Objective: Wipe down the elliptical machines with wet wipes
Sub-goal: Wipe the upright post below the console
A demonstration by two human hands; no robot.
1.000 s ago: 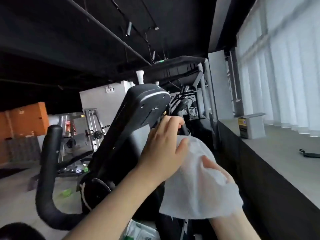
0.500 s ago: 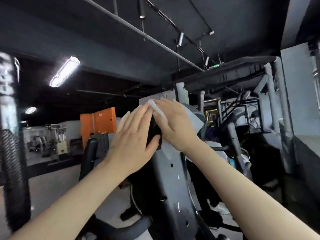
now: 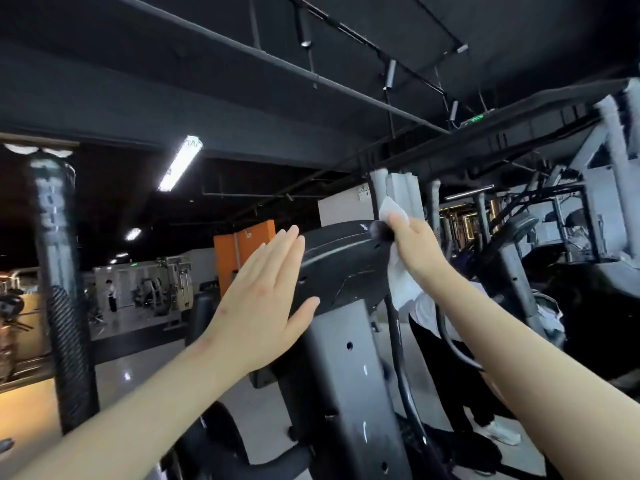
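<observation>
The left hand [image 3: 263,289] is lying flat and fully open, with straight fingers held together, against the near left side of the elliptical console [image 3: 346,261]. The console is showing a black, smooth, slightly glossy plastic back with a rounded top edge. The right hand [image 3: 415,247] is pressing a white wet wipe [image 3: 400,285] on the right edge of this console. The soft, crumpled cloth is sticking out above the fingertips and hanging below the palm. The fingers are blurred, so I cannot tell if they are gripping the wipe or only pressing it. Under the console a grey column [image 3: 349,386] with small round holes is going down. At the left, a dark handlebar [image 3: 65,327] with a ribbed grip is standing upright. Far behind, an orange panel [image 3: 252,251] is showing.
</observation>
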